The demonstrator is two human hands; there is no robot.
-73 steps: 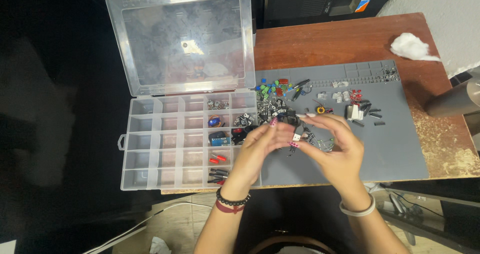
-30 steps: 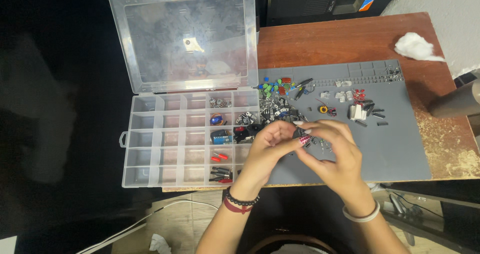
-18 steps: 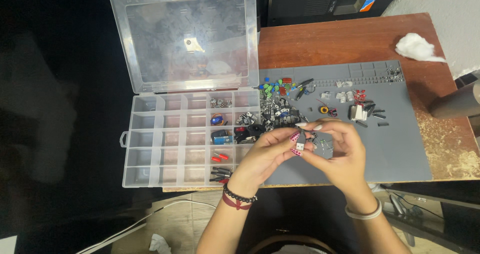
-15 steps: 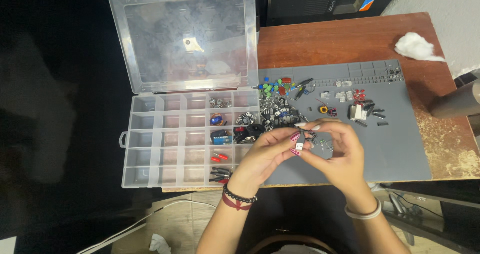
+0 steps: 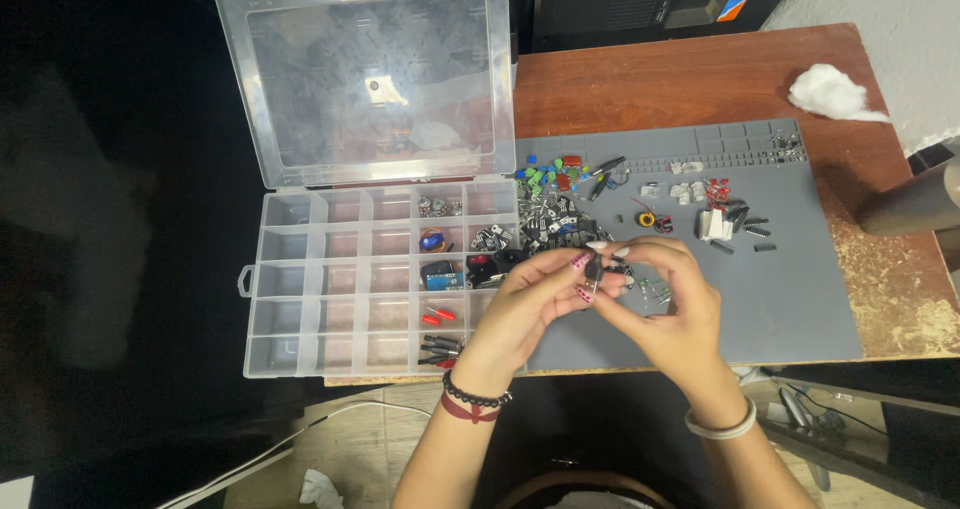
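Both sets of fingertips meet over the front-left part of the grey work mat (image 5: 800,299). The left hand (image 5: 530,304) pinches a small dark electronic component (image 5: 592,272) between thumb and forefinger, and the right hand (image 5: 665,304) closes its thumb and forefinger on the same piece from the other side. The other fingers of both hands curl loosely under. The component is held above the mat, not resting on it, and its long axis looks roughly upright, though it is too small to tell leads from body. It sits right between the two hands, so neither is clearly nearer; the left fingers seem to hold more of it.

Just beyond the fingertips lies a heap of small dark parts (image 5: 550,224), and behind that a cluster of green, blue and red components (image 5: 550,172). To the right on the mat are a small yellow ring-shaped coil (image 5: 647,219), some white blocks (image 5: 712,225) and a few red pieces (image 5: 716,188).

To the left of the hands stands a clear plastic compartment organiser (image 5: 300,309) with its lid (image 5: 370,74) tipped open; several compartments near the hands hold parts, including red-tipped pieces (image 5: 437,316). A white cotton tuft (image 5: 830,92) lies on the wooden table (image 5: 680,74) at the far right.
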